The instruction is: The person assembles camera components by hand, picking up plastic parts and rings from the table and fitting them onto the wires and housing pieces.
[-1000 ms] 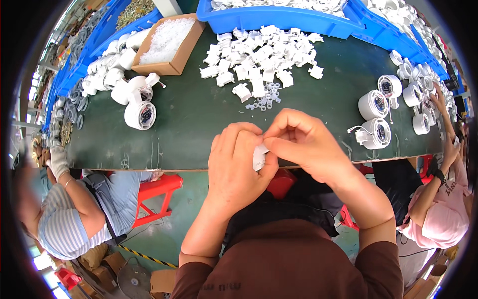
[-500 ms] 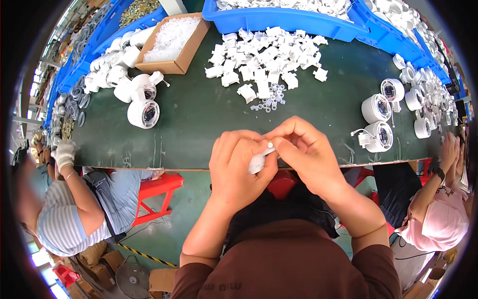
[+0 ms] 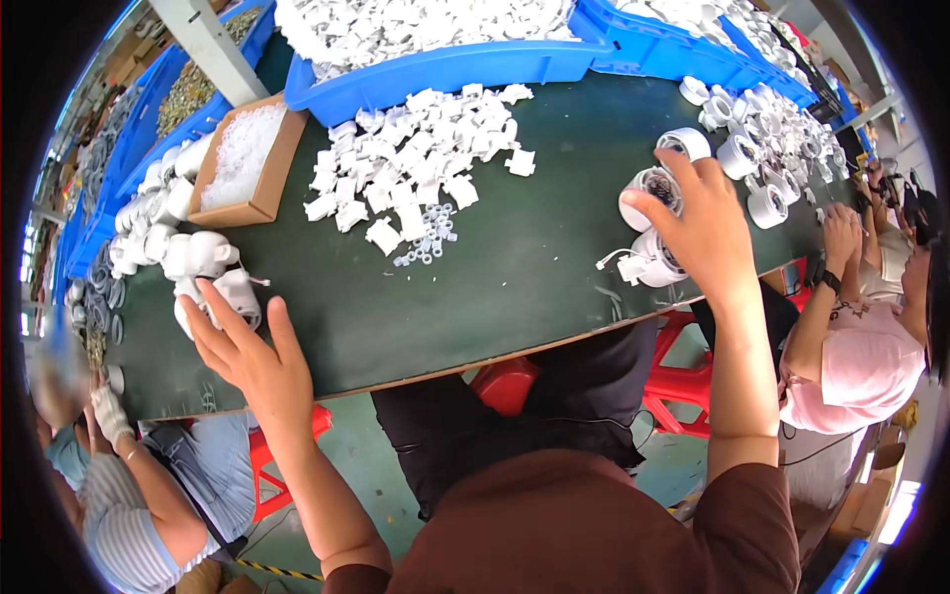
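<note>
My left hand (image 3: pixel 252 361) is open, its fingers spread at the near edge of a cluster of white camera-like housings (image 3: pixel 203 252). Its fingertips overlap the nearest housing, and whether they touch it I cannot tell. Over on the right, my right hand (image 3: pixel 708 233) reaches above three round white housings, thumb and fingers apart. Its thumb lies across the middle housing (image 3: pixel 655 184), which has a dark circuit board inside. Another housing (image 3: pixel 685 142) stands behind it. The closest housing (image 3: pixel 648 259), with a short white lead, is partly hidden under the hand.
Small white plastic brackets (image 3: pixel 416 148) lie heaped mid-table, with translucent rings (image 3: pixel 430 236) beside them. Behind stand a blue bin (image 3: pixel 445 74) of white parts and a cardboard box (image 3: pixel 259 203) of clear pieces. More white parts (image 3: pixel 772 139) lie far right. Co-workers sit on both sides.
My hands have parted from in front of my chest, left hand going left and right hand going right. The small white part they held is no longer in them. The view has shifted.
</note>
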The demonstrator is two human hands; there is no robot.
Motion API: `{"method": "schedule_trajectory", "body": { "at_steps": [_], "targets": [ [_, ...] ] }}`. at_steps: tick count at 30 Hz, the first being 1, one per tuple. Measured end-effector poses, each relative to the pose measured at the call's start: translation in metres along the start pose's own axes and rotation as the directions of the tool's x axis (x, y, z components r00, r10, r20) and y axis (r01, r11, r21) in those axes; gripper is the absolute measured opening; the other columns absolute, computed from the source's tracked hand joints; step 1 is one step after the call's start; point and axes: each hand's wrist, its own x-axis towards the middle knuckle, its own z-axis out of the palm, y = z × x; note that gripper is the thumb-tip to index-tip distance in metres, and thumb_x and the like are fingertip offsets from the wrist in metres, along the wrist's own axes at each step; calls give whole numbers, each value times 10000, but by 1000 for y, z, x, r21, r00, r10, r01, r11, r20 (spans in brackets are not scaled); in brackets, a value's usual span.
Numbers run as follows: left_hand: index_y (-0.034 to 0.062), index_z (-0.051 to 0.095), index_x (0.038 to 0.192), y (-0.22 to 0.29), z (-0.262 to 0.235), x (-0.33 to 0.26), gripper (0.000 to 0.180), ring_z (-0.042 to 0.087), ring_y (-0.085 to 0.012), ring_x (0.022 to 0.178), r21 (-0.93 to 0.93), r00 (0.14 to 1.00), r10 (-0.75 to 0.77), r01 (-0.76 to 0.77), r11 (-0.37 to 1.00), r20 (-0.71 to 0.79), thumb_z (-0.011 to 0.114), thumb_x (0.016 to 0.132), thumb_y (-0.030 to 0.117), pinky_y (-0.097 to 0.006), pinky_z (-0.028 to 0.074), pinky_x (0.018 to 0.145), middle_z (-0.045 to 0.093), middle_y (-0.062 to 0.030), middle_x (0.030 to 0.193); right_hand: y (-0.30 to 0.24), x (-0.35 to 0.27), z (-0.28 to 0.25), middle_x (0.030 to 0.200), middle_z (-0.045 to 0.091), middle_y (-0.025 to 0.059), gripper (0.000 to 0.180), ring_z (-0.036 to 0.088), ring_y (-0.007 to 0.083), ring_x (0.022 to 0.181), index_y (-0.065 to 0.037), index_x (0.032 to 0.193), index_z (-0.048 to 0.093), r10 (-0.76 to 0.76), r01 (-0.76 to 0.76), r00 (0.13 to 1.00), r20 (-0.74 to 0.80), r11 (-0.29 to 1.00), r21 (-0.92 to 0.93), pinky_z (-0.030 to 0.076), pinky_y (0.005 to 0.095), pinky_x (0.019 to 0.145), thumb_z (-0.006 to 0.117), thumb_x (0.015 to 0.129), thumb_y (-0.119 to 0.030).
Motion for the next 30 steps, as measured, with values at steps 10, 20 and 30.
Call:
{"method": "schedule_trajectory", "body": {
  "at_steps": [10, 20, 30],
  "targets": [
    [89, 708, 1133, -28, 8, 4, 196, 568, -352, 1013, -25, 985, -76, 81, 996, 156, 636, 958, 141, -442, 472, 895, 636, -132, 1058, -2, 7, 0, 1075, 640, 20, 493, 604, 121, 1030, -71, 1348, 536, -87, 121, 993, -85, 769, 627, 456, 289, 887, 733, 900, -133],
    [10, 532, 1333, 86, -23, -21, 489, 506, -367, 1214, -706, 939, 183, 80, 703, 290, 709, 901, 155, -442, 413, 1037, 536, -189, 1316, -95, -71, 57, 1372, 533, 208, 776, 581, 310, 1236, -18, 1394, 387, -372, 314, 915, -157, 411, 856, 457, 416, 1047, 827, 756, 3],
    [9, 573, 1269, 108, -16, -30, 436, 570, -359, 1049, -782, 954, 181, 79, 618, 240, 706, 871, 130, -441, 458, 913, 601, -165, 1207, -106, -72, 48, 1263, 571, 94, 602, 574, 155, 1068, -45, 1449, 436, -487, -278, 841, 234, -17, 961, 463, 324, 974, 630, 895, 87]
  ]
}}
